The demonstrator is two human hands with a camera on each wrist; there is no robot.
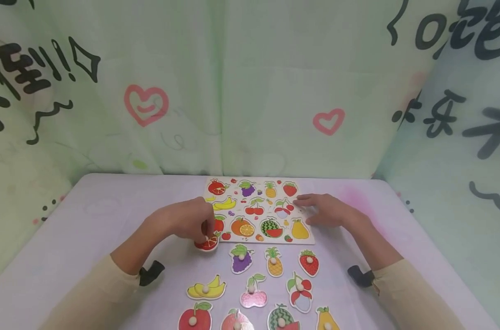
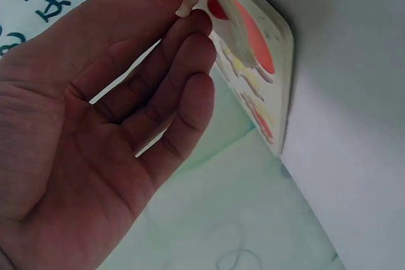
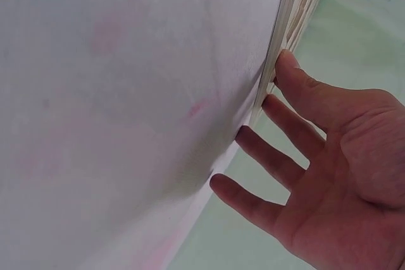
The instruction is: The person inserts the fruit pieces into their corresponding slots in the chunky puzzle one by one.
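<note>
My left hand [image 1: 192, 220] pinches the small knob [image 2: 185, 3] of a pomegranate puzzle piece [image 1: 206, 244]. This piece is held just off the front left corner of the fruit puzzle board [image 1: 233, 208], and the fingers hide part of it. In the left wrist view, thumb and fingertips meet at the knob. My right hand [image 1: 326, 210] touches the board's right edge, its fingers spread and fairly straight; in the right wrist view the thumb lies at the board's side [image 3: 278, 42]. Printed fruits show across the board, including a pomegranate picture [image 1: 217, 187] at its back left.
Knobbed fruit pieces lie in rows in front of the board: grapes [image 1: 241, 262], a pineapple [image 1: 274, 268], a strawberry [image 1: 311, 268], bananas [image 1: 214, 289], cherries [image 1: 254, 300], an apple [image 1: 202, 316], a watermelon [image 1: 276, 314] and several others. A green curtain [image 1: 254, 91] hangs behind the white table [image 1: 122, 197].
</note>
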